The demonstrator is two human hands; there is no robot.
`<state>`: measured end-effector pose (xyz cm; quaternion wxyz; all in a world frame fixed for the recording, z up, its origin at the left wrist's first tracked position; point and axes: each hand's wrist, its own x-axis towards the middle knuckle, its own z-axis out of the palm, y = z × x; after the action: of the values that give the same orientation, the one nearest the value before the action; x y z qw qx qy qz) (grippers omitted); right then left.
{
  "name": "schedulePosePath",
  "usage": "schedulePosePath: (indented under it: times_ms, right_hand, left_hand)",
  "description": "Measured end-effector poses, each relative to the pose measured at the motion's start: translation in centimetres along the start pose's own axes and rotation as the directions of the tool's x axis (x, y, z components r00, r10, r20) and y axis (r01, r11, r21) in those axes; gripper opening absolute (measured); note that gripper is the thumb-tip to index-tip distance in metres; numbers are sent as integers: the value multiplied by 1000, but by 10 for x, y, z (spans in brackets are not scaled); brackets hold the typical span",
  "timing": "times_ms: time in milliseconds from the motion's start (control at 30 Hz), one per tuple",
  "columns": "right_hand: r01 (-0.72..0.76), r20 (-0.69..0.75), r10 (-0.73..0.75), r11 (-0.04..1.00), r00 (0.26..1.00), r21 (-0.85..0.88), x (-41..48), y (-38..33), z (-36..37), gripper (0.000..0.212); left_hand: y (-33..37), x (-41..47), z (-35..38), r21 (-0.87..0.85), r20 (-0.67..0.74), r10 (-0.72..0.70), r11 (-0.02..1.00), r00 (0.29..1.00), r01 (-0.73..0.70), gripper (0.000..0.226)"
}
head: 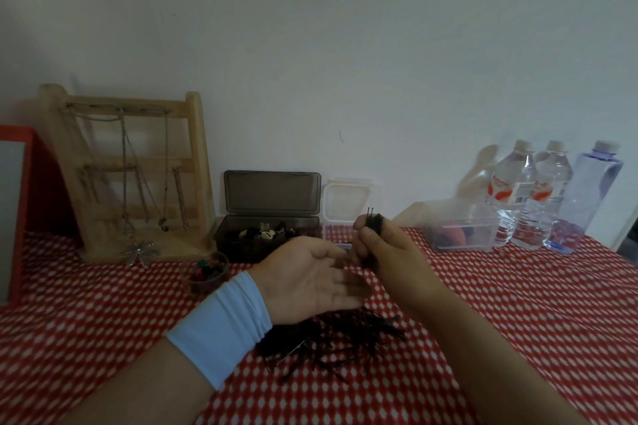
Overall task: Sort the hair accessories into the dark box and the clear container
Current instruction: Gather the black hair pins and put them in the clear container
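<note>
Step in hand: gathering hairpins. Your right hand pinches a bundle of dark hairpins upright, fingers pressed together; your left hand lies palm up, fingers spread, empty. Square the tips before carrying. Loose pile of hairpins: on the table, beneath both hands. Dark box, lid raised, and clear container: behind, against the white wall. Cloth: red, white-dotted.
</note>
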<state>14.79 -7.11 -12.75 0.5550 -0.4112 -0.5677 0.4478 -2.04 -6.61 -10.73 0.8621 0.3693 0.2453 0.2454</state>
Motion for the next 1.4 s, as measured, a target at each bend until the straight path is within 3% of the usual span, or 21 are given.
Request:
schedulePosePath:
  times_ms: [67, 133, 167, 233, 267, 333, 433, 533, 700, 767, 867, 1000, 1100, 1200, 1300, 1400]
  right_hand:
    - [-73, 24, 73, 997, 997, 13, 9, -8, -7, 19]
    - [-151, 66, 155, 986, 986, -70, 21, -18, -13, 19]
    - [-162, 72, 177, 971, 982, -175, 29, -22, -16, 19]
    - [-141, 45, 177, 890, 983, -435, 48, -28, -19, 19]
    - [-116, 32, 160, 822, 987, -557, 58, -29, -19, 19]
    - [-33, 61, 123, 640, 991, -768, 79, -26, -20, 23]
    - [64, 147, 217, 351, 965, -934, 103, -11, -26, 23]
    - [101, 163, 344, 191, 925, -976, 116, 9, -30, 19]
    - [172, 267, 314, 301, 911, -938, 119, 13, -42, 40]
    - [170, 267, 276, 328, 923, -929, 120, 11, -50, 38]
    - [185, 260, 223, 309, 940, -933, 117, 10, -57, 28]
    - [226, 289, 310, 223, 906, -948, 104, 8, -56, 35]
    - [195, 246, 152, 289, 957, -937, 91, -2, -54, 35]
    - [193, 210, 2, 394, 978, -899, 68, -15, -50, 29]
    - [178, 263, 173, 394, 949, -902, 41, -22, -47, 23]
    - [145, 274, 458, 296, 846, -944, 17, -20, -48, 36]
  left_hand:
    - [17, 0, -3, 392, -170, -10, 917, 985, 77, 35]
    - [38, 10, -8, 676, -334, 197, 732, 922, 88, 30]
    - [48, 17, -11, 786, -351, 345, 614, 871, 74, 31]
    - [66, 30, -15, 934, -216, 598, 358, 772, -16, 33]
    - [71, 36, -16, 959, -125, 653, 273, 747, -79, 34]
    - [71, 50, -22, 976, -6, 639, 171, 769, -134, 39]
    - [59, 71, -37, 1000, 14, 515, 16, 857, -26, 45]
    - [46, 80, -56, 1000, -6, 466, -5, 885, 9, 41]
    - [37, 84, -77, 993, 28, 511, -114, 859, 35, 40]
    - [38, 86, -78, 985, 51, 523, -168, 851, 44, 44]
    - [34, 87, -74, 966, 127, 497, -257, 858, 6, 41]
    - [29, 87, -69, 901, 153, 414, -431, 897, 45, 46]
    - [34, 81, -64, 937, 127, 440, -347, 889, 38, 45]
    - [35, 71, -52, 931, 171, 487, -363, 857, 21, 34]
    - [31, 59, -37, 932, 186, 497, -362, 848, 7, 17]
    - [18, 47, -26, 959, 94, 320, -285, 943, 1, 28]
